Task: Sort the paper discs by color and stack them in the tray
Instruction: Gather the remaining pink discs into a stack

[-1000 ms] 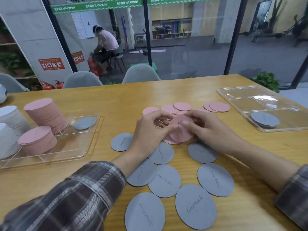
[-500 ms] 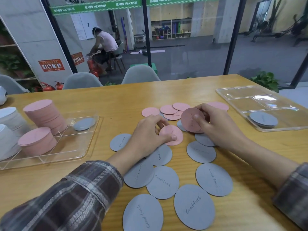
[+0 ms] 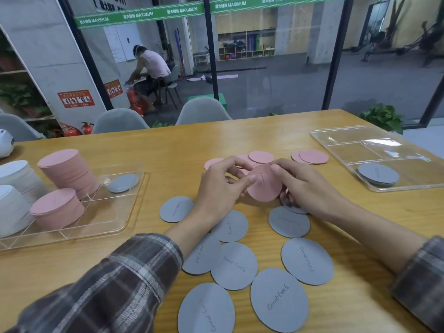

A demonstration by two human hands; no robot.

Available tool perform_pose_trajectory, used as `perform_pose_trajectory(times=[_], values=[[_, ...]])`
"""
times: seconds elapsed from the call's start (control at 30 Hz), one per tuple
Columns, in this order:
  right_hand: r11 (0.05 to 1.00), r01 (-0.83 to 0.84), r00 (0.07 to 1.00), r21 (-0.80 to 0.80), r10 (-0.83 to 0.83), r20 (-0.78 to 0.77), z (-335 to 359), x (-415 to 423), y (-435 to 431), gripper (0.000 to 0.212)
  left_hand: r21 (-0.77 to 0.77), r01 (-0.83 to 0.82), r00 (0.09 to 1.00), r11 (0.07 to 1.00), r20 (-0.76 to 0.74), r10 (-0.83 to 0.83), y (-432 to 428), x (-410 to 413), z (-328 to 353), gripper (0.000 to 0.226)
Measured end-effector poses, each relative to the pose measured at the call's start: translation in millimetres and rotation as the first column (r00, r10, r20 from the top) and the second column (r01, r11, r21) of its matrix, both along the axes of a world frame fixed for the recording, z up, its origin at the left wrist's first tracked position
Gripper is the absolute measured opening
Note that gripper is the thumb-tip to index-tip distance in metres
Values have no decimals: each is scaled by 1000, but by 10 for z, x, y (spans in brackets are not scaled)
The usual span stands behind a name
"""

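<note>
A pink disc (image 3: 264, 188) is being pinched between left hand (image 3: 219, 191) and right hand (image 3: 306, 188); gray discs (image 3: 278, 300) at six o'clock are being left unsorted.

On table (image 3: 168, 145): discs (image 3: 307, 260) between left tray (image 3: 103, 212) and right tray (image 3: 341, 137).

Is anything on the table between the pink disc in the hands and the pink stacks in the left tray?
Nothing visible. Bare table lies between the pink disc and the pink stacks; only the low tray rim must be crossed.
</note>
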State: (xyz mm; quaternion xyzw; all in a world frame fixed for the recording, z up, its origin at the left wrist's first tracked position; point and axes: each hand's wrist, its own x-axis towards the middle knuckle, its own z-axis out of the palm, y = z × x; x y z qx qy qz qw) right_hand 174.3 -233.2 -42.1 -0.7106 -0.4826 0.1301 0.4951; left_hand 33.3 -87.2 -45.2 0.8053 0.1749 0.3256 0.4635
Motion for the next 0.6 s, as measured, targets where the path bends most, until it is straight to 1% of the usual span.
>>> perform_pose_trajectory(times=[0.07, 0.13, 0.2, 0.27, 0.33, 0.43, 0.53, 0.6], values=[[1000, -17, 998, -2, 17, 55, 5, 10, -13, 17, 4, -9, 1000, 1000, 17, 9, -30, 42, 12, 14], [1000, 5, 991, -15, -3, 136, 16, 52, -35, 13, 10, -25, 1000, 1000, 14, 25, -36, 104, 12, 14], [996, 85, 972, -9, -81, 222, 41, 149, -72, 12, 62, -39, 999, 997, -19, 40, -8, 191, -9, 11], [982, 188, 942, 12, -184, 279, 81, 289, -140, 11, 153, -7, 994, 988, -107, 24, 17, 281, -56, 10], [965, 263, 925, 16, -257, 281, 89, 447, -220, 11, 268, 36, 982, 963, -186, 15, 29, 361, -115, 14], [949, 316, 916, 3, -306, 259, 38, 617, -319, 11, 414, 70, 976, 908, -218, 24, 40, 494, -169, 29], [931, 365, 898, 8, -355, 260, -14, 697, -355, 11, 491, 140, 962, 860, -273, -1, 29, 584, -178, 45], [924, 382, 891, 8, -371, 263, -17, 717, -346, 12, 521, 201, 951, 830, -307, -38, 11, 591, -198, 50]])
